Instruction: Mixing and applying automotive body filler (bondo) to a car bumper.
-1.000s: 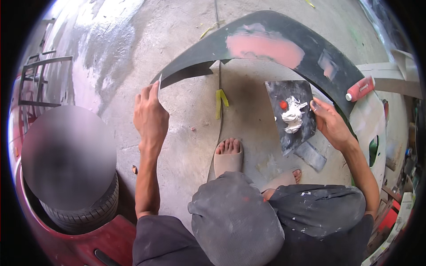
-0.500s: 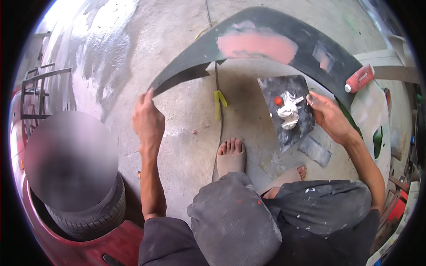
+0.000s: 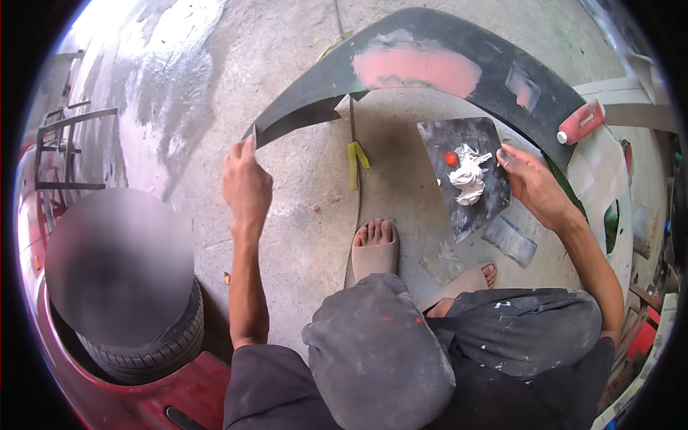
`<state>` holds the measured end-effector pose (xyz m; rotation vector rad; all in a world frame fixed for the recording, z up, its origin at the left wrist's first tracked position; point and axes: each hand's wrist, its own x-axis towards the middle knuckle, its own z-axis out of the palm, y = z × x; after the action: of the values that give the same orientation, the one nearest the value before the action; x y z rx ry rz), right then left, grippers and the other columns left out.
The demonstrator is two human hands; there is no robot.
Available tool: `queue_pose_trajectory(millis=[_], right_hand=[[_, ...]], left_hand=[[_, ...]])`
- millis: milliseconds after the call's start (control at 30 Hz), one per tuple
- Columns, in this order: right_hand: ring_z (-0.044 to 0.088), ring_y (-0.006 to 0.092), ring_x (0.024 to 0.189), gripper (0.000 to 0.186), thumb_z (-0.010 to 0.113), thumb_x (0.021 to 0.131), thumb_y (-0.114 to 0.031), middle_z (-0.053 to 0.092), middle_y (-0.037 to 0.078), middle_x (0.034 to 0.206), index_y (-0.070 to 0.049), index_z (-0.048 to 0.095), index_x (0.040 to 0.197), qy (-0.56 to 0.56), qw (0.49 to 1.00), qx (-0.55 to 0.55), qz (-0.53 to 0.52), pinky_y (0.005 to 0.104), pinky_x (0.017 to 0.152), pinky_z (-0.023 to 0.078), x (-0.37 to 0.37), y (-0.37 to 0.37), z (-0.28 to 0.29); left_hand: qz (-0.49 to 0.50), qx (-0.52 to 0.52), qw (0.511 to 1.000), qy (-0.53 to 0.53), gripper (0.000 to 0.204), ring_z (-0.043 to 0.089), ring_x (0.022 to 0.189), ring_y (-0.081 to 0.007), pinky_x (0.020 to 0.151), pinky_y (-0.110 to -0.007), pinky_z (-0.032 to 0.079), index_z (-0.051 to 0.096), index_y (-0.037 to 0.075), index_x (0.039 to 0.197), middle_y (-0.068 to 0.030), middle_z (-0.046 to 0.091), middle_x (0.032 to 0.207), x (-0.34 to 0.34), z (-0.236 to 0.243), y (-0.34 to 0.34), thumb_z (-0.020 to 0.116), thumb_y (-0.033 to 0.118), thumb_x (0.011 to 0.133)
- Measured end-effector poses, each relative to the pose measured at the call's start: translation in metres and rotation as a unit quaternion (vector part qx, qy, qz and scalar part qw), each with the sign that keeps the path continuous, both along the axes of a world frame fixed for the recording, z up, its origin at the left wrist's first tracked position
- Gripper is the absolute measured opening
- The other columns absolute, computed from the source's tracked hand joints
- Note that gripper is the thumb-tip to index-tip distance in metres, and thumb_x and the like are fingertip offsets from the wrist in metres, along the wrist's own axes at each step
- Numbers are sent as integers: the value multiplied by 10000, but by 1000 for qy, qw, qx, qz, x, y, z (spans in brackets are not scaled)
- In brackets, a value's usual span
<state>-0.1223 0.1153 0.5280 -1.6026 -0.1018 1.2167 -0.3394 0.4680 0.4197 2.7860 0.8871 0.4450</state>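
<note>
Crouching: you sit low over the concrete floor (image 3: 287, 236).
Left hand (image 3: 246, 188): pinches the near tip of the dark curved body panel (image 3: 459, 36).
Right hand (image 3: 532, 186): grips the mixing board (image 3: 466, 175); white filler (image 3: 469, 175) and red hardener dab (image 3: 451, 158) look unmixed.
Panel: pink patch (image 3: 416, 68) already filled; fresh filler not yet spread.

The left hand (image 3: 246, 185) pinches the tip of a dark curved car panel (image 3: 430, 43); the right hand (image 3: 534, 188) grips a dark board (image 3: 466, 136) carrying white putty (image 3: 469, 175).
</note>
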Motion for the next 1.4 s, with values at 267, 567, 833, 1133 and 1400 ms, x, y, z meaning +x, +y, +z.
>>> queue_pose_trajectory(millis=[267,567,833,1133,1400], right_hand=[[513,86,1150,458,478,1020,-254,550,6,1280,20,431,1383,-21,999,-8,-22,262,1023,374,-2,3,4],[486,74,1205,461,498,1011,-205,544,10,1304,25,402,1399,27,1000,5,-3,238,1044,346,2,4,2],[532,76,1127,421,487,1023,-257,575,3,1246,0,466,1355,-23,998,-11,-57,263,1000,391,-6,-1,8],[527,78,1121,442,476,1026,-278,568,5,1252,9,454,1362,-9,1000,-2,-7,270,1007,389,-2,-2,6],[522,72,1116,452,489,1018,-274,570,0,1244,3,453,1374,-19,999,-21,-17,249,982,389,1,9,6]], left_hand=[[10,-10,1000,21,385,641,920,-360,800,-429,509,616,-17,1196,-189,639,1087,3,9,-4,477,-75,841],[15,-30,999,27,444,621,991,-336,871,-417,489,618,-3,1210,-167,643,1097,3,7,-6,495,-96,793],[-22,36,999,7,450,625,997,-329,865,-402,508,627,7,1204,-164,639,1112,3,16,-18,499,-107,787],[-14,1,999,29,446,619,1023,-313,864,-400,502,630,-7,1204,-153,639,1119,5,19,-18,490,-112,793],[-8,9,1000,11,443,616,995,-329,849,-411,506,616,-7,1207,-159,636,1107,3,17,-15,501,-116,793]])
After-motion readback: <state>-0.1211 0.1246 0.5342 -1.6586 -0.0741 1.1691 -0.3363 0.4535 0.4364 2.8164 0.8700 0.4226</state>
